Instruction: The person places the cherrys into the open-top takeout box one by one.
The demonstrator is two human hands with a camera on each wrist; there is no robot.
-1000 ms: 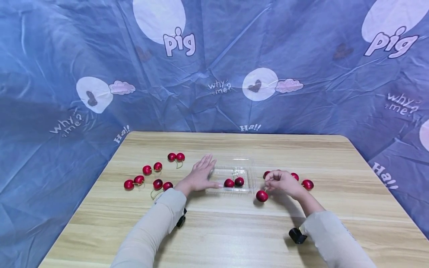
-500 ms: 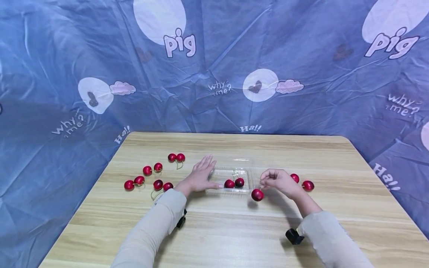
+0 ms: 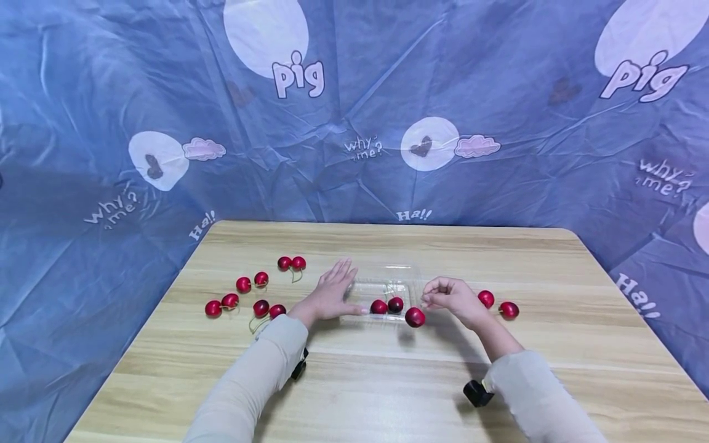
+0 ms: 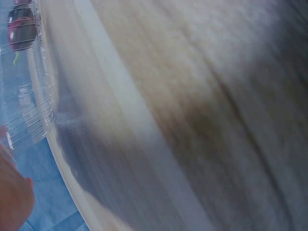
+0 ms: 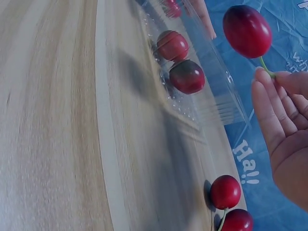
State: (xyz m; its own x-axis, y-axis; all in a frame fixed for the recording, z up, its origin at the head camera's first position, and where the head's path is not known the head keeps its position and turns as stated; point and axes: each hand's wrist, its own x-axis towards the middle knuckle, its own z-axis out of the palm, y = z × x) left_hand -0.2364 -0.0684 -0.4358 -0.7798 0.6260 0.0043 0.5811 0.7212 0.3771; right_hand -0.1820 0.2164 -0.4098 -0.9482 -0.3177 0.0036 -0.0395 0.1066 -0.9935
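Observation:
My right hand (image 3: 453, 301) pinches a thin green stem between thumb and fingers. From that stem a red cherry (image 3: 415, 317) is held above the table, by the right front corner of a clear plastic box (image 3: 382, 289). In the right wrist view the cherry (image 5: 247, 32) stands out past the fingertips. Two darker cherries (image 3: 386, 306) lie inside the box near its front wall. With fingers spread, my left hand (image 3: 331, 294) rests at the box's left side. Only a bit of the left hand (image 4: 14, 197) shows in the left wrist view.
Paired cherries lie to the left on the wooden table (image 3: 354, 381), among them a back pair (image 3: 291, 263) and a front pair (image 3: 269, 309). Right of my right hand are two more cherries (image 3: 497, 304). A blue printed cloth (image 3: 354, 111) hangs behind the table.
My right hand has moved left with the cherry, from the table right of the box to the box's right front corner. The left hand has stayed put.

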